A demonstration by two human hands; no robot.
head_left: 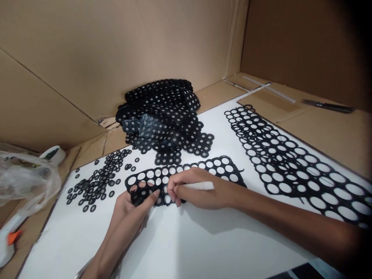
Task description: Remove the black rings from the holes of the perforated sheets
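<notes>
A black sheet of joined rings [223,164] lies on the white board [162,240] in front of me. My left hand [132,209] pinches the sheet's near left part between thumb and fingers. Over the sheet's middle, my right hand [197,188] is closed around a white pen-like tool [200,186], its tip down at the rings near my left thumb. The exact contact at the tip is too small to tell. Small loose black rings [101,180] are scattered to the left of the sheet.
A heap of black dotted material [162,116] stands behind the sheet. A larger ring lattice [285,162] lies at right. Scissors [328,105] rest on cardboard at the back right. At left are a plastic bag [29,178], a white cup [55,155] and a white-and-orange tool [11,236].
</notes>
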